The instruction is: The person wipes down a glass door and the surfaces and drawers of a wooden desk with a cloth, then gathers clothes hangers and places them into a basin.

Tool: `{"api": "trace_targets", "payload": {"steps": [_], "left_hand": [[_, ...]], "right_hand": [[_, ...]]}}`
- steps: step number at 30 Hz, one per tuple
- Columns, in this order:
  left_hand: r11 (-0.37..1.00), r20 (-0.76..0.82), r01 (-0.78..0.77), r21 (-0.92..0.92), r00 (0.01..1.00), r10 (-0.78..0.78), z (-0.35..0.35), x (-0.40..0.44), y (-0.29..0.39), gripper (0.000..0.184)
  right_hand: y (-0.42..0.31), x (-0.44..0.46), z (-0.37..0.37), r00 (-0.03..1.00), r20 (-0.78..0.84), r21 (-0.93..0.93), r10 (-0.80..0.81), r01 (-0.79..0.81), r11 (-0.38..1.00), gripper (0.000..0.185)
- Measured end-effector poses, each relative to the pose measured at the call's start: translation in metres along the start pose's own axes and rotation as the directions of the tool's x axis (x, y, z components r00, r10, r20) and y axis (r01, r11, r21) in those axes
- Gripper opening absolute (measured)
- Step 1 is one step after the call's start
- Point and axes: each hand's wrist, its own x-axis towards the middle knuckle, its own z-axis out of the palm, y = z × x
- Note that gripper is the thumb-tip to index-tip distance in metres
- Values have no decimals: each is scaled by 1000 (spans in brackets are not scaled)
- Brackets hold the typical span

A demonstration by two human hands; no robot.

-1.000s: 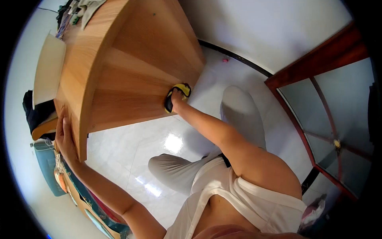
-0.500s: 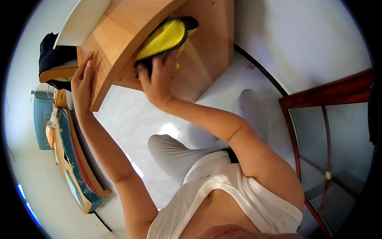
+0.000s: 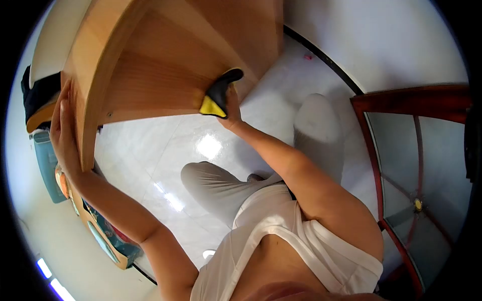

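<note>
A light wood-grain piece of furniture [image 3: 165, 75] fills the upper left, its broad panel facing me. My left hand [image 3: 66, 138] is closed on its near left edge, the fingers lying along the outer side. Against the lower part of the panel is a yellow and black cleaning cloth [image 3: 217, 98], bunched and partly folded. My right hand [image 3: 232, 108] grips this cloth from the right; most of its fingers are hidden behind the fabric.
Pale shiny floor tiles [image 3: 150, 145] lie below the panel, with my bent knees over them. To the right stands a red-framed glass door [image 3: 396, 165] beside a white wall. A bed [image 3: 108, 241] and dark fabric [image 3: 40, 95] are at the left.
My right hand has moved the cloth down the panel towards its lower edge. The furniture now appears lower and further left in view, with my left hand still on its edge.
</note>
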Motion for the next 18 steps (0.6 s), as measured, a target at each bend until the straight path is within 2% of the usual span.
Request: {"api": "trace_targets", "payload": {"steps": [1, 3, 5, 7, 9, 11, 13, 15, 17, 18], "left_hand": [[999, 15, -45, 19, 999, 44, 1, -1, 4, 43], [998, 38, -31, 49, 999, 29, -1, 0, 3, 44], [999, 61, -5, 36, 998, 2, -2, 2, 5, 44], [999, 56, -10, 36, 998, 8, -1, 4, 2, 43], [997, 35, -12, 71, 999, 10, -2, 3, -2, 42], [998, 38, 4, 68, 999, -7, 1, 0, 8, 43], [999, 55, 7, 48, 998, -9, 2, -1, 10, 44], [1000, 86, -3, 9, 996, 2, -1, 1, 5, 46], [998, 67, -11, 70, 998, 7, 1, -1, 6, 49], [998, 63, -10, 67, 998, 6, 4, -3, 8, 50]], "right_hand": [[4, -5, -1, 990, -69, 133, 125, -115, 984, 49], [73, -27, 29, 944, -105, 232, 312, -282, 931, 63], [114, -6, 31, 834, 51, 79, 549, -551, 831, 68], [127, 36, 12, 744, -139, 106, 654, -645, 756, 72], [145, 83, -19, 682, -129, 58, 719, -719, 692, 73], [144, 132, -59, 818, -193, 75, 542, -538, 840, 72], [110, 178, -96, 801, -276, 234, 531, -480, 846, 70], [89, 204, -128, 748, -212, 167, 629, -607, 777, 69], [112, 210, -128, 683, -222, 260, 696, -647, 717, 69], [149, 211, -115, 649, -257, 385, 716, -611, 692, 69]]}}
